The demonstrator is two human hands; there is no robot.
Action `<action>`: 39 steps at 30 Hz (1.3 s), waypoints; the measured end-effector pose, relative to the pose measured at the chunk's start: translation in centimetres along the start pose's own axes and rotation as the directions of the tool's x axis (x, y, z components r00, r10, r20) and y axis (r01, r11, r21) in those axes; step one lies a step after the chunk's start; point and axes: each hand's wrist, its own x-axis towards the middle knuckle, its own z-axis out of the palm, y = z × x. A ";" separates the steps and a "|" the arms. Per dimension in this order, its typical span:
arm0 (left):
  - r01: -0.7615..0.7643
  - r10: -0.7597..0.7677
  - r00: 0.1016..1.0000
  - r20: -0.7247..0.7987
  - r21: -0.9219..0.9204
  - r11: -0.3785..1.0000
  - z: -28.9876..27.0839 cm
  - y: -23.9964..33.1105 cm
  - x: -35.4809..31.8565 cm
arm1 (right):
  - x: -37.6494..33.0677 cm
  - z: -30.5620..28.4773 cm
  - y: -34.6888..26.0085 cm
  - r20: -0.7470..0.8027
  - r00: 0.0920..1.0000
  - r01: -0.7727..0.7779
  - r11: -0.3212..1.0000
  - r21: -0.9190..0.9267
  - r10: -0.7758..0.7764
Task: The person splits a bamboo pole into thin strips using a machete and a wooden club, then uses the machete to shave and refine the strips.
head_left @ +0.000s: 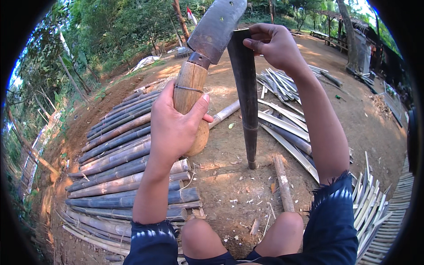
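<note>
My left hand is wrapped around the wooden handle of a machete, whose broad grey blade points up and away. A band of wire circles the handle. Between the fingers and thumb of my right hand is the top end of a dark bamboo piece. That piece stands nearly upright, with its lower end at the ground in front of me. Close to its top end is the edge of the blade; whether they touch I cannot tell.
Many dark bamboo poles lie side by side at left. Split bamboo strips are heaped beyond my right arm, with more strips at lower right. A short pole lies before my knees. Chips litter the dirt.
</note>
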 end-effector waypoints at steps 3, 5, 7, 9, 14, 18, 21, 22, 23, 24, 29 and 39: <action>0.017 -0.017 1.000 -0.005 0.000 1.000 -0.2 -0.1 0.0 | 0.2 0.4 0.2 0.011 1.000 0.000 1.000 0.028 -0.001; 0.011 -0.011 1.000 -0.019 0.020 1.000 -0.2 -0.3 0.0 | 0.3 0.5 0.3 0.014 1.000 -0.012 1.000 -0.010 0.012; -0.001 0.002 1.000 -0.022 0.059 0.998 -0.3 -0.3 0.0 | 0.3 0.4 0.6 0.046 0.999 -0.003 1.000 0.020 0.002; -0.010 0.013 1.000 -0.028 0.101 0.995 -0.5 -0.1 0.1 | 0.5 0.4 0.6 0.057 0.998 0.005 0.999 0.037 -0.007; -0.062 0.072 0.996 -0.047 0.196 0.979 -1.1 0.2 0.4 | 0.7 0.6 0.6 0.062 0.998 0.030 0.999 0.017 -0.031; -0.032 0.038 0.999 -0.016 0.282 0.959 -1.6 1.4 0.6 | 0.7 1.0 0.5 0.015 1.000 0.019 1.000 -0.006 -0.019; -0.032 0.032 0.999 0.006 0.262 0.965 -2.1 1.6 0.8 | 0.7 0.9 0.2 0.031 0.999 0.017 1.000 -0.010 -0.016; -0.029 0.028 1.000 0.009 0.249 0.968 -2.1 1.7 0.8 | 0.8 0.9 0.3 0.035 0.999 0.014 1.000 -0.004 -0.014; -0.026 0.023 1.000 0.015 0.237 0.971 -2.1 1.8 0.7 | 0.7 0.9 0.4 0.038 0.999 0.010 1.000 0.002 -0.010; -0.019 0.016 1.000 0.015 0.227 0.974 -2.2 1.8 0.7 | 0.8 0.9 0.4 0.044 0.999 0.003 1.000 0.013 -0.004; -0.011 0.010 1.000 0.006 0.191 0.982 -2.3 1.7 0.3 | 0.8 1.4 0.1 0.038 0.999 -0.021 0.998 0.066 0.018; -0.005 0.003 1.000 0.008 0.167 0.986 -2.9 1.5 0.0 | 0.9 1.7 0.1 0.029 1.000 -0.008 1.000 -0.002 0.008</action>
